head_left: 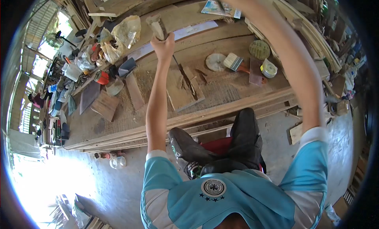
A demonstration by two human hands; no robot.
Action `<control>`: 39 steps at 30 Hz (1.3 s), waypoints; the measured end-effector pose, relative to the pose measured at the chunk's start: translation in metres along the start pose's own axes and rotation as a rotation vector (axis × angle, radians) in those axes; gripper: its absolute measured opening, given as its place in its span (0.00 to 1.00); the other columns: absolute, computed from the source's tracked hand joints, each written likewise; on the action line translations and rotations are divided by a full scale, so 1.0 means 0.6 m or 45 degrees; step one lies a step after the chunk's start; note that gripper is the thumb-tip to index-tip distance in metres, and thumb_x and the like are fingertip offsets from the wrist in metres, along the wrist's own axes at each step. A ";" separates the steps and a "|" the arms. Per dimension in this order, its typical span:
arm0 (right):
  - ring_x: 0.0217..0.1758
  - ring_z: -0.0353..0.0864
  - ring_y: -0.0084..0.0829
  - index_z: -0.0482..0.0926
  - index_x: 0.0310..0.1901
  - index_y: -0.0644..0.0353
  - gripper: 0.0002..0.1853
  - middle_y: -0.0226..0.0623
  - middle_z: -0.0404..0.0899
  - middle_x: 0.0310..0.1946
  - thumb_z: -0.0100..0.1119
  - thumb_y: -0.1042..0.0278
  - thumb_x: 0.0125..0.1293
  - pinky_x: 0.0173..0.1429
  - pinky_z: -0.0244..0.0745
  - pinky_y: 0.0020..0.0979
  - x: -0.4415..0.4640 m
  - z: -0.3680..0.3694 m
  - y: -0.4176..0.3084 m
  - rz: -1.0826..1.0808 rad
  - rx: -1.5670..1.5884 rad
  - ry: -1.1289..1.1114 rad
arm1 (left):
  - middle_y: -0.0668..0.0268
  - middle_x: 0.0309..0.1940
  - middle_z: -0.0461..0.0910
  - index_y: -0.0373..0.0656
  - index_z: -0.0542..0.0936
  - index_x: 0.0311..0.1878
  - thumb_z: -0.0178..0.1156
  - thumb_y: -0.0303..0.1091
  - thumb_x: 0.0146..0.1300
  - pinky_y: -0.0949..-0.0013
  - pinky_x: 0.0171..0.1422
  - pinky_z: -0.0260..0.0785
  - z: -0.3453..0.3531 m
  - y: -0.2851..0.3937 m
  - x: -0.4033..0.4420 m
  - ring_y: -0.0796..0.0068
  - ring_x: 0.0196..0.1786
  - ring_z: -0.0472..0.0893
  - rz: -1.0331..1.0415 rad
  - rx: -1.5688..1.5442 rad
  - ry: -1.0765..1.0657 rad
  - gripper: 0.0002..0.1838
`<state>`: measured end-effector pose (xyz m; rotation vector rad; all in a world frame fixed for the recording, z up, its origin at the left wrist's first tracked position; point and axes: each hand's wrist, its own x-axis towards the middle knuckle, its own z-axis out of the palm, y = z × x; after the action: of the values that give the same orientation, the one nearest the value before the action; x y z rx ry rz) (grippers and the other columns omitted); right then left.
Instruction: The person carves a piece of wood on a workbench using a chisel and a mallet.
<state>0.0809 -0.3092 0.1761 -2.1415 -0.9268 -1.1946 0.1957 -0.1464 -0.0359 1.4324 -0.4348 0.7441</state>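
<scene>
My left hand (pixel 164 45) is closed around a tool with a thick, worn wooden handle (pixel 157 27). Below the fist a thin dark shaft (pixel 176 61) slants down to a small wooden board (pixel 174 88); its tip is hard to make out. A long dark groove (pixel 188 82) runs through that board, with wood chips beside it. My right arm (pixel 294 43) is raised across the right side and blurred, and its hand lies beyond the top edge of the picture.
On the workbench lie a paintbrush (pixel 233 62), a tape measure (pixel 269 69), a pale disc (pixel 216 62) and a round greenish disc (pixel 259 50). Wood offcuts (pixel 106 105), an orange-red tape roll (pixel 102 77) and plastic bags (pixel 127 31) crowd the left. Long planks (pixel 304 35) line the right.
</scene>
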 end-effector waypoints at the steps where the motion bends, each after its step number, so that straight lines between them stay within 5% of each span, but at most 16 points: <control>1: 0.04 0.51 0.19 0.67 0.22 0.62 0.21 0.27 0.58 0.06 0.31 0.59 0.67 0.08 0.48 0.19 -0.018 0.037 0.029 -0.278 -0.323 0.044 | 0.75 0.10 0.61 0.42 0.60 0.15 0.52 0.23 0.46 0.76 0.17 0.47 0.004 -0.001 0.001 0.87 0.15 0.57 0.027 0.056 -0.045 0.12; 3: 0.07 0.53 0.18 0.67 0.20 0.62 0.22 0.29 0.58 0.07 0.36 0.56 0.66 0.12 0.50 0.23 -0.093 0.114 0.111 -0.196 -0.538 -0.373 | 0.74 0.10 0.63 0.44 0.61 0.13 0.54 0.24 0.47 0.75 0.15 0.48 0.012 0.001 -0.006 0.86 0.13 0.59 0.016 0.117 -0.092 0.14; 4: 0.11 0.55 0.17 0.67 0.20 0.63 0.22 0.30 0.59 0.08 0.41 0.53 0.64 0.16 0.53 0.27 -0.111 0.128 0.137 0.384 -0.070 -0.743 | 0.74 0.10 0.63 0.44 0.61 0.13 0.54 0.24 0.47 0.75 0.15 0.48 0.008 0.007 -0.010 0.86 0.13 0.59 0.026 0.124 -0.102 0.14; 8: 0.08 0.57 0.22 0.70 0.21 0.65 0.24 0.34 0.61 0.07 0.40 0.52 0.64 0.15 0.56 0.30 -0.064 0.026 0.122 0.169 -0.237 -0.470 | 0.75 0.10 0.59 0.41 0.58 0.14 0.51 0.22 0.41 0.76 0.18 0.46 0.005 0.016 -0.007 0.87 0.16 0.55 -0.034 0.009 -0.033 0.11; 10: 0.04 0.51 0.19 0.65 0.17 0.60 0.23 0.26 0.56 0.05 0.31 0.60 0.68 0.08 0.48 0.21 -0.011 -0.034 0.040 0.366 0.060 -0.399 | 0.75 0.10 0.59 0.40 0.58 0.15 0.51 0.22 0.42 0.76 0.18 0.47 0.000 0.012 -0.008 0.87 0.17 0.56 -0.009 0.061 -0.027 0.11; 11: 0.04 0.51 0.17 0.63 0.16 0.59 0.23 0.25 0.55 0.05 0.32 0.58 0.67 0.08 0.47 0.21 -0.003 -0.039 0.032 0.257 0.108 -0.203 | 0.75 0.10 0.59 0.40 0.58 0.15 0.51 0.22 0.42 0.76 0.18 0.47 -0.001 0.011 -0.010 0.87 0.17 0.56 -0.020 0.066 -0.025 0.11; 15: 0.10 0.61 0.29 0.69 0.21 0.66 0.26 0.35 0.61 0.07 0.37 0.49 0.64 0.18 0.59 0.31 -0.094 0.058 0.046 0.242 -0.002 -0.401 | 0.74 0.11 0.61 0.40 0.59 0.15 0.51 0.22 0.43 0.76 0.19 0.49 0.003 0.012 -0.003 0.86 0.17 0.57 -0.066 0.133 -0.020 0.10; 16: 0.12 0.61 0.28 0.66 0.20 0.65 0.26 0.33 0.60 0.07 0.36 0.49 0.65 0.19 0.59 0.31 -0.131 0.063 0.044 0.273 0.069 -0.709 | 0.74 0.10 0.61 0.39 0.60 0.16 0.51 0.23 0.43 0.77 0.19 0.50 0.000 0.015 -0.010 0.86 0.17 0.58 -0.133 0.173 -0.039 0.10; 19: 0.12 0.58 0.25 0.63 0.16 0.63 0.28 0.28 0.59 0.07 0.36 0.46 0.64 0.18 0.54 0.30 -0.226 0.093 0.031 0.964 0.325 -0.753 | 0.72 0.11 0.63 0.40 0.60 0.16 0.52 0.23 0.44 0.75 0.18 0.52 0.001 0.038 -0.017 0.84 0.16 0.60 -0.130 0.023 0.074 0.10; 21: 0.12 0.60 0.24 0.63 0.16 0.61 0.27 0.27 0.61 0.08 0.42 0.45 0.61 0.18 0.54 0.27 -0.300 0.102 -0.009 1.127 0.662 -0.536 | 0.72 0.11 0.63 0.40 0.61 0.15 0.51 0.22 0.44 0.75 0.18 0.52 -0.017 0.045 -0.024 0.83 0.15 0.61 -0.140 -0.110 0.076 0.10; 23: 0.06 0.50 0.19 0.63 0.12 0.59 0.27 0.23 0.52 0.04 0.48 0.46 0.58 0.09 0.44 0.23 -0.385 0.150 -0.038 1.027 0.632 -0.306 | 0.70 0.11 0.63 0.41 0.61 0.16 0.49 0.19 0.46 0.74 0.17 0.52 -0.038 0.040 -0.022 0.81 0.14 0.62 -0.187 -0.237 0.112 0.10; 26: 0.07 0.53 0.20 0.61 0.09 0.58 0.27 0.27 0.56 0.04 0.60 0.46 0.50 0.11 0.48 0.28 -0.460 0.218 -0.037 1.071 0.422 -0.380 | 0.70 0.12 0.62 0.41 0.61 0.17 0.49 0.18 0.47 0.74 0.17 0.51 -0.040 0.015 -0.024 0.81 0.13 0.61 -0.253 -0.419 0.233 0.10; 29: 0.13 0.64 0.26 0.66 0.18 0.63 0.24 0.33 0.66 0.11 0.62 0.48 0.48 0.18 0.58 0.30 -0.485 0.265 -0.022 1.192 0.509 -0.537 | 0.70 0.11 0.62 0.41 0.61 0.18 0.49 0.17 0.46 0.73 0.17 0.51 -0.045 0.032 -0.022 0.80 0.13 0.60 -0.184 -0.480 0.174 0.10; 32: 0.10 0.59 0.22 0.62 0.10 0.58 0.25 0.30 0.59 0.06 0.64 0.51 0.47 0.16 0.53 0.28 -0.485 0.266 -0.026 1.364 0.677 -0.443 | 0.69 0.11 0.61 0.42 0.62 0.19 0.50 0.17 0.45 0.73 0.17 0.51 -0.050 0.038 -0.029 0.80 0.13 0.60 -0.177 -0.505 0.212 0.10; 39: 0.11 0.60 0.21 0.67 0.16 0.60 0.19 0.27 0.62 0.09 0.62 0.54 0.50 0.16 0.54 0.28 -0.455 0.244 -0.017 1.790 1.146 -0.542 | 0.69 0.12 0.61 0.41 0.65 0.25 0.49 0.15 0.45 0.73 0.17 0.50 -0.061 0.026 -0.029 0.78 0.13 0.59 -0.183 -0.634 0.295 0.09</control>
<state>0.0459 -0.2845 -0.1308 -1.5807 0.0970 0.3485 0.1664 -0.1144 -0.0407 0.8894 -0.3051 0.6217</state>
